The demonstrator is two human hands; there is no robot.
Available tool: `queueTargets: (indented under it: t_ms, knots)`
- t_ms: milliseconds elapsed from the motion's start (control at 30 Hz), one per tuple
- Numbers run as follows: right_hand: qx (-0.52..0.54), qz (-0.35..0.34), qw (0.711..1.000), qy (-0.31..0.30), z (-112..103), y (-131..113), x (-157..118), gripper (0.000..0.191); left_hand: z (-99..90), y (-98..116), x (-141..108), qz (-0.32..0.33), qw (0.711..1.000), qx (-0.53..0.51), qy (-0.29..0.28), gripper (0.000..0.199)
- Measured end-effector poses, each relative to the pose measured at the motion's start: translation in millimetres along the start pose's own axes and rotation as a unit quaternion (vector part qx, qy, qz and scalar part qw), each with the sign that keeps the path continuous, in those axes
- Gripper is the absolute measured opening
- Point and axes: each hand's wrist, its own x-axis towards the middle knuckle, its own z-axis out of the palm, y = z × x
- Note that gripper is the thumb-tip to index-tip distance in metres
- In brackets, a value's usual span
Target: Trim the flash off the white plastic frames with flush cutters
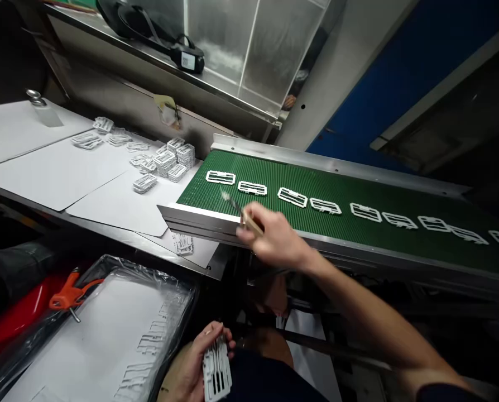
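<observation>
Worktable (107, 223) with a metal edge, laid with white sheets (94, 167), occupies the area from 9 to 11 o'clock. Toward 10 o'clock on it stands a clear bottle (48, 114) with a metal top; its contents cannot be made out.

At 8 o'clock, a red container (23, 312) lies partly under a clear plastic bag (178, 279). The bag holds a flat white surface and, along its right side, a row of slotted white pieces (151, 338). An orange-handled tool (67, 293) rests at the bag's upper left.

Loose and stacked white frames (164, 162) sit on the sheets at 10 o'clock, close to the belt's near end. A black device (186, 56) is on the shelf at 11 o'clock.

Left hand (195, 360), between 6 and 7 o'clock, is curled with fingers bent over the top of slotted white parts (216, 371), pinched and angled downward.

Right hand (277, 237), just off centre toward 4 o'clock, is closed around a tan-handled tool (252, 222), its thin, blurred tip directed to 10 o'clock over the belt's near rail. The forearm extends toward 4 o'clock.

Green conveyor belt (270, 167) runs out to 3 o'clock, carrying nine white slotted frames (292, 197) in a line, the farthest cut by the view's edge.
</observation>
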Motion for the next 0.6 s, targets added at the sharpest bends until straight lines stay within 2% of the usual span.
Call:
queueTargets:
  t_ms: [33, 67, 133, 200, 267, 367, 467, 533, 600]
  knots:
    - [-0.059, -0.002, 0.998, 0.033, -7, 4, 32, 0.012, -0.9, -2, -1, 0.003, 1.0, 0.004, -0.021, 0.016]
    - [-0.117, 0.008, 0.992, 0.041, -10, 9, 64, 0.018, -2.0, -4, 0, 0.011, 0.999, 0.007, -0.037, 0.021]
    - [-0.212, 0.05, 0.976, 0.006, -6, 24, 120, 0.028, -6.3, -7, 5, 0.035, 0.998, 0.017, -0.057, 0.031]
    - [-0.233, 0.068, 0.97, -0.026, 5, 39, 160, 0.029, -13.3, -8, 13, 0.058, 0.997, 0.022, -0.055, 0.039]
    - [-0.238, 0.078, 0.967, -0.044, 15, 51, 181, 0.03, -20.9, -6, 20, 0.081, 0.996, 0.017, -0.032, 0.043]
    - [-0.243, 0.069, 0.967, -0.024, 20, 57, 189, 0.034, -26.0, 7, 20, 0.113, 0.994, 0.014, -0.003, 0.046]
    - [-0.231, 0.051, 0.971, 0.01, 7, 45, 178, 0.032, -16.6, 30, 9, 0.135, 0.989, 0.054, 0.001, 0.034]
    - [-0.147, 0.037, 0.988, 0.036, -4, 28, 155, 0.026, -2.4, 52, -2, 0.158, 0.984, 0.087, -0.015, 0.036]
    - [0.03, 0.014, 0.998, 0.049, -9, 8, 116, 0.021, 14.8, 73, -16, 0.192, 0.972, 0.128, -0.043, 0.038]
